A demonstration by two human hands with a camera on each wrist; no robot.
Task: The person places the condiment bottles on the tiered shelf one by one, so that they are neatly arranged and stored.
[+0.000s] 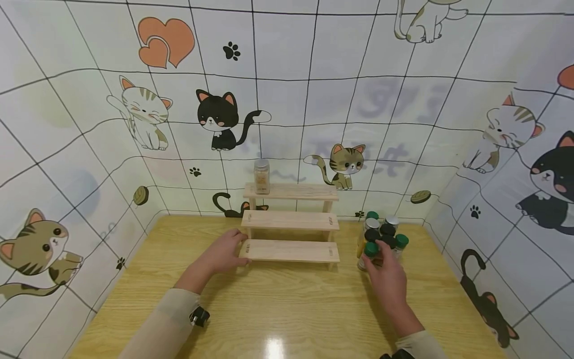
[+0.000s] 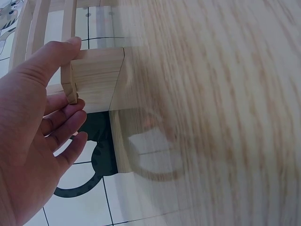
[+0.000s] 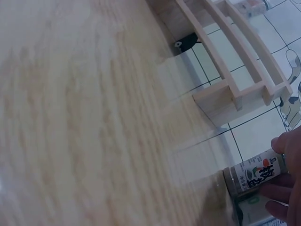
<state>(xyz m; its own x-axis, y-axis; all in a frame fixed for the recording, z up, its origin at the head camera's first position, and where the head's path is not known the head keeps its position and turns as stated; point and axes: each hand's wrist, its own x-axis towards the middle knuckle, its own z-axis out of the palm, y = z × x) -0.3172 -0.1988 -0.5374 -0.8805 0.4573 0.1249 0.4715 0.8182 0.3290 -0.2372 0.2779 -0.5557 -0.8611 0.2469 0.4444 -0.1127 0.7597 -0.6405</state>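
Observation:
A three-tier wooden rack (image 1: 289, 251) stands on the table against the back wall. My left hand (image 1: 224, 253) pinches the left end of its lowest board, thumb above and fingers beneath in the left wrist view. On the top tier, at the left, sits a clear jar (image 1: 262, 177) with a pale lid. To the right of the rack, my right hand (image 1: 389, 279) grips a green-capped seasoning jar (image 1: 370, 249) at the front of a cluster. This jar's printed label (image 3: 257, 173) shows in the right wrist view, with its cap hidden by the hand.
Behind the right hand several more jars stand close together, among them a black-capped jar (image 1: 387, 229), a silver-capped jar (image 1: 391, 221) and another green-capped jar (image 1: 401, 242). A cat-patterned sheet (image 1: 287, 99) encloses the wooden table (image 1: 287, 304) at the back and sides.

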